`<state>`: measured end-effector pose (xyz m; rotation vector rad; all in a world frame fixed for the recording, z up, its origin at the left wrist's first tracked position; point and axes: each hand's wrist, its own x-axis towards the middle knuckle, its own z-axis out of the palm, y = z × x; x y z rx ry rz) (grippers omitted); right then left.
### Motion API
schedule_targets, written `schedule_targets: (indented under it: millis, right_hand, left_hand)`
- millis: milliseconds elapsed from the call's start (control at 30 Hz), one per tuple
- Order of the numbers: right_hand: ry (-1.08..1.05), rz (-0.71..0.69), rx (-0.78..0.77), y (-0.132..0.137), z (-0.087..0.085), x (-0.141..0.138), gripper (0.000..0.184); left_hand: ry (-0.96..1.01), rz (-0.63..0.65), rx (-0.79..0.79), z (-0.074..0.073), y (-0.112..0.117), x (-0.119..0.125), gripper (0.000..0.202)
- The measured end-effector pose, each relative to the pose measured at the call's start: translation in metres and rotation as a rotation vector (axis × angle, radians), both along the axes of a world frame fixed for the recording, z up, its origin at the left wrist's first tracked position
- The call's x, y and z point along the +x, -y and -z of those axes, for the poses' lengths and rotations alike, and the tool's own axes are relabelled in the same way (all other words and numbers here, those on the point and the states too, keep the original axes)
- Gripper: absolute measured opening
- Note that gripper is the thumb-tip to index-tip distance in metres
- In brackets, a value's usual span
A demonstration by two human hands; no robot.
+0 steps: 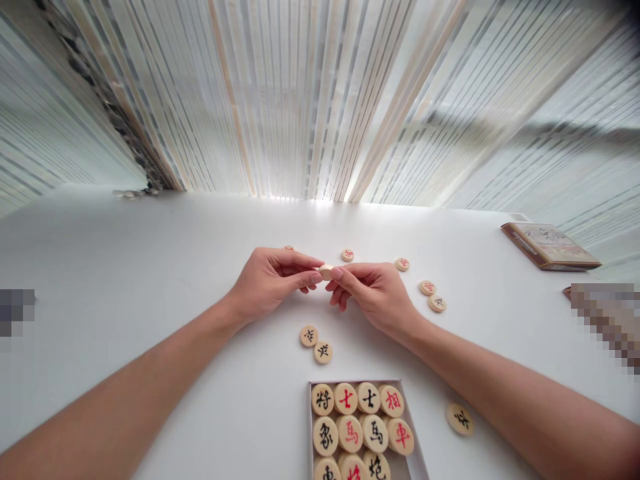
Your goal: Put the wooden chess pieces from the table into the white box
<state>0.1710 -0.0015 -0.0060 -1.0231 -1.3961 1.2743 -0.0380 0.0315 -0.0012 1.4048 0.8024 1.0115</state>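
Over the middle of the white table (150, 267), my left hand (270, 280) and my right hand (375, 293) meet fingertip to fingertip. Both pinch one round wooden chess piece (326, 270) between them, held a little above the table. Just below the hands lie two black-marked pieces (316, 344) side by side. A shallow box (418, 445) at the near edge holds several pieces with red and black characters in rows. Loose pieces lie to the right of my right hand (432, 296) and beyond it (347, 255).
A single black-marked piece (460, 419) lies right of the box, beside my right forearm. A flat printed box lid (550, 245) rests at the far right of the table. Striped pale curtains (320, 100) hang behind the table.
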Motion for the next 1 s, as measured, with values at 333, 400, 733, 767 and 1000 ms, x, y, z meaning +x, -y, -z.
schedule_targets:
  millis: [333,400,733,767,1000]
  right_hand:
    - [0.011,-0.055,-0.094,-0.001,-0.002,0.001,0.054]
    - [0.017,-0.070,-0.110,-0.001,-0.003,0.001,0.056]
    - [0.067,-0.130,-0.103,-0.002,-0.006,0.003,0.045]
    - [0.069,-0.131,-0.105,-0.002,-0.008,0.003,0.045]
    - [0.041,-0.148,-0.114,-0.003,-0.010,0.003,0.038]
  left_hand:
    - [0.001,0.068,-0.087,-0.001,0.002,-0.001,0.035]
    - [-0.004,0.074,-0.097,-0.001,0.002,-0.001,0.036]
    - [-0.003,0.101,-0.067,0.000,0.002,0.000,0.033]
    - [-0.014,0.102,-0.065,0.000,0.002,0.000,0.034]
    - [-0.057,0.127,-0.036,-0.001,0.003,-0.001,0.034]
